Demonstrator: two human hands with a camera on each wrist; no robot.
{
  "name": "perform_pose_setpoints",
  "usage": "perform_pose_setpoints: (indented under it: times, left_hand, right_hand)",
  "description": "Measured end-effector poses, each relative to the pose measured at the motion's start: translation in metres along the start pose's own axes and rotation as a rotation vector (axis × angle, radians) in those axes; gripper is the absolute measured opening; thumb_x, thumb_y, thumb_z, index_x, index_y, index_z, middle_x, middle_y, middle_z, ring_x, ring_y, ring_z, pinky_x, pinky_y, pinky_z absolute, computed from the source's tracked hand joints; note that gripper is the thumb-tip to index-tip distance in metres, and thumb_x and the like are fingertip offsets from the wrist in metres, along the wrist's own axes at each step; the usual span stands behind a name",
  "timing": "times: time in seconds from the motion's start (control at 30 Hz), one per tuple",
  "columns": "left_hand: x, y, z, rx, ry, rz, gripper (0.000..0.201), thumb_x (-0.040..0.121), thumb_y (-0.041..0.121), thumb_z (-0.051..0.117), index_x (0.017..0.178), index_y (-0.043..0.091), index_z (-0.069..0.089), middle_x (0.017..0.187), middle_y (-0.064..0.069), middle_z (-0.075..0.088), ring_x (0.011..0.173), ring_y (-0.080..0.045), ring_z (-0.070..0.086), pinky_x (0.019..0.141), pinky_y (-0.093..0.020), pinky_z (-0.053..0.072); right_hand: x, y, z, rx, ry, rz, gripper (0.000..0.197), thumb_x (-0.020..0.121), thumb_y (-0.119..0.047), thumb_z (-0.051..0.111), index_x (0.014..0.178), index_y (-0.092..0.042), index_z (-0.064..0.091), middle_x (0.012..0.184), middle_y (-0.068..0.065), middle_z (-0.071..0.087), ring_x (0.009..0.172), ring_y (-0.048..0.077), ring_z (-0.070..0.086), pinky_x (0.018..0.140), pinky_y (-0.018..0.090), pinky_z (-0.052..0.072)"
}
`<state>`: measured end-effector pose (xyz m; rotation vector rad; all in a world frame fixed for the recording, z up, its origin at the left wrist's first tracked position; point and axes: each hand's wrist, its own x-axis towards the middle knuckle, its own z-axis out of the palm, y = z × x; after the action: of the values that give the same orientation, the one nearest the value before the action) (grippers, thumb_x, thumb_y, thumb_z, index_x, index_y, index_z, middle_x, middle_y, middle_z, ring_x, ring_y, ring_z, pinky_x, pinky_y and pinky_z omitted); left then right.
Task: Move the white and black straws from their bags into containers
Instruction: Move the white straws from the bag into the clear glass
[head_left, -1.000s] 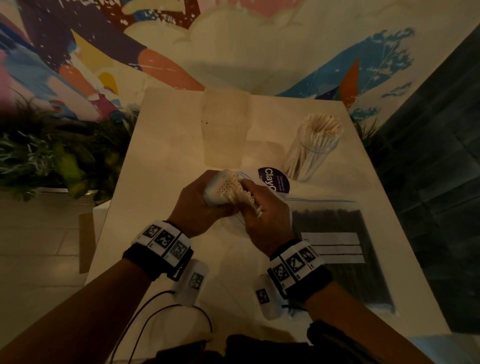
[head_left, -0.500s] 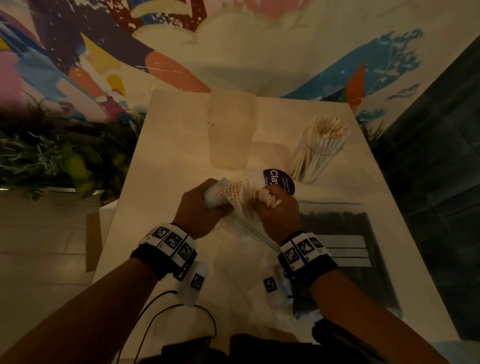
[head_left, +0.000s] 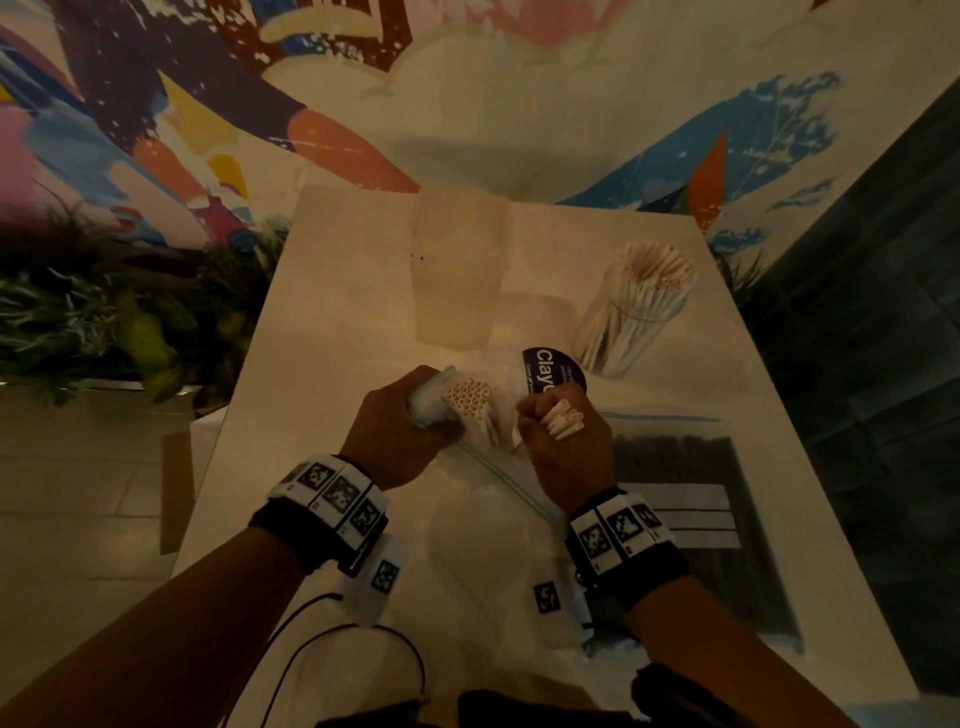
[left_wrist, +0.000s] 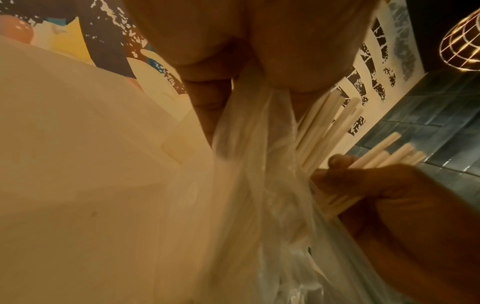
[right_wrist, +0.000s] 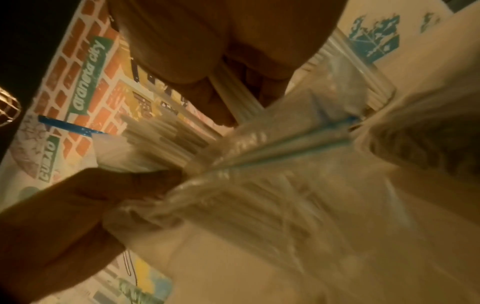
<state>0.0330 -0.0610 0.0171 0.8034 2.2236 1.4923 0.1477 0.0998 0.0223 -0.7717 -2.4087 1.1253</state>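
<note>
The right hand (head_left: 563, 447) is clenched round a small bunch of white straws (head_left: 563, 418), their open ends poking out past the knuckles. Just to its left, the left hand (head_left: 400, 431) grasps the gathered neck of the clear bag (head_left: 498, 467), squeezing it round the remaining white straws (head_left: 467, 402), which stand out of the bag's mouth.

The straws look light, stiff and thin-walled, so they probably crush or bend if squeezed hard; a hold near mid-length on a small bunch seems safest. The bag film is soft and likely slippery, so it needs that bunched grip.

On the table (head_left: 322, 322), at the far right, a clear cup (head_left: 623, 332) already holds many white straws upright. A second, empty-looking clear cup (head_left: 457, 280) stands far centre. The black straws lie in a zip bag (head_left: 691, 519) flat on the near right.
</note>
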Motion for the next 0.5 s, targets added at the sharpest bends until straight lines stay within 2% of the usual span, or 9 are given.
perform_pose_setpoints:
  times: [0.07,0.13,0.2,0.3,0.4,0.5]
  left_hand:
    - [0.002,0.000,0.000,-0.003,-0.004,-0.008,0.061,0.056,0.051,0.066,0.112,0.027,0.062,0.103,-0.004,0.068,0.098,-0.023,0.063,0.084,-0.042,0.051]
    - [0.003,0.002,0.001,0.001,-0.013,-0.014,0.052,0.058,0.045,0.070,0.107,0.031,0.061,0.102,-0.004,0.069,0.098,-0.023,0.063,0.084,-0.043,0.051]
    - [0.003,0.003,0.000,0.013,-0.015,-0.007,0.048,0.060,0.042,0.071,0.106,0.032,0.060,0.100,-0.002,0.068,0.098,-0.023,0.063,0.084,-0.040,0.051]
    - [0.004,0.004,0.000,0.049,-0.019,-0.003,0.047,0.063,0.034,0.070,0.109,0.026,0.062,0.097,0.002,0.066,0.097,-0.021,0.063,0.083,-0.035,0.049]
    - [0.003,0.003,-0.001,0.063,-0.016,-0.001,0.049,0.063,0.034,0.070,0.111,0.023,0.063,0.096,0.001,0.067,0.094,-0.020,0.063,0.081,-0.033,0.050]
    - [0.003,0.004,-0.001,0.029,-0.015,-0.002,0.048,0.064,0.033,0.069,0.110,0.024,0.062,0.097,0.000,0.066,0.095,-0.020,0.062,0.081,-0.032,0.048]
  right_hand:
    - [-0.003,0.000,0.004,-0.028,-0.064,0.058,0.014,0.088,-0.017,0.061,0.084,-0.020,0.048,0.075,-0.009,0.053,0.080,0.022,0.060,0.076,0.038,0.052]
    - [-0.003,0.002,0.006,-0.046,-0.061,0.071,0.013,0.090,-0.017,0.059,0.084,-0.019,0.047,0.075,-0.006,0.052,0.078,0.025,0.059,0.076,0.040,0.051]
    - [-0.001,0.002,0.007,-0.024,-0.042,0.053,0.013,0.090,-0.014,0.059,0.081,-0.017,0.050,0.073,-0.005,0.053,0.077,0.026,0.058,0.076,0.041,0.051]
    - [0.001,0.003,0.005,0.082,-0.014,0.036,0.030,0.086,-0.002,0.059,0.069,-0.023,0.048,0.070,-0.010,0.057,0.074,0.021,0.061,0.076,0.041,0.053]
    - [0.007,-0.012,-0.005,0.423,0.028,0.114,0.038,0.081,0.015,0.051,0.066,-0.020,0.046,0.072,0.000,0.067,0.077,0.022,0.066,0.080,0.040,0.055]
    - [0.019,-0.041,-0.033,0.800,0.091,0.066,0.040,0.076,0.027,0.041,0.065,-0.011,0.038,0.069,0.019,0.059,0.068,0.026,0.060,0.065,0.033,0.056]
